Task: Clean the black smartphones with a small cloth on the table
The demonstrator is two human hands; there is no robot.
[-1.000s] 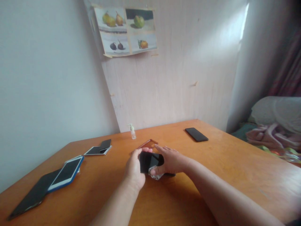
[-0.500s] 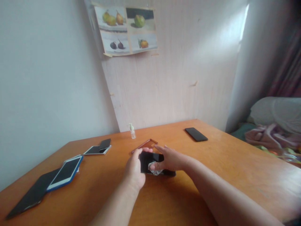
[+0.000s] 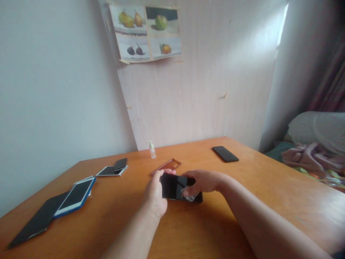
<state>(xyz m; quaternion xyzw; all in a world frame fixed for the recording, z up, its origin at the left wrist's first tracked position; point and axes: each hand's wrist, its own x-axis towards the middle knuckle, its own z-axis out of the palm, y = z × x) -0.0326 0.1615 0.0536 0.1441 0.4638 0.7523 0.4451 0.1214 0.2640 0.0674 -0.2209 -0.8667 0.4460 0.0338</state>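
Observation:
A black smartphone (image 3: 171, 187) lies sideways in my left hand (image 3: 156, 194), whose thumb and fingers close around its left end. My right hand (image 3: 201, 182) presses a crumpled, whitish wipe (image 3: 189, 196) onto the right part of the screen with the thumb. The other fingers of that hand reach over the phone's far edge and are partly hidden. Just beyond the phone, a clear brownish phone case (image 3: 167, 166) rests on the table.
A small pump bottle (image 3: 152, 150) stands near the back edge. To the left are a blue-framed tablet (image 3: 75, 198) on a dark flat cover (image 3: 40, 217), and a white tablet (image 3: 109, 171) with a dark phone (image 3: 120, 164) on it. Another black phone (image 3: 225, 154) lies back right.
My right hand has slid the wipe to the right across the screen, and its fingers have drawn in. The left hand keeps its hold on the phone.

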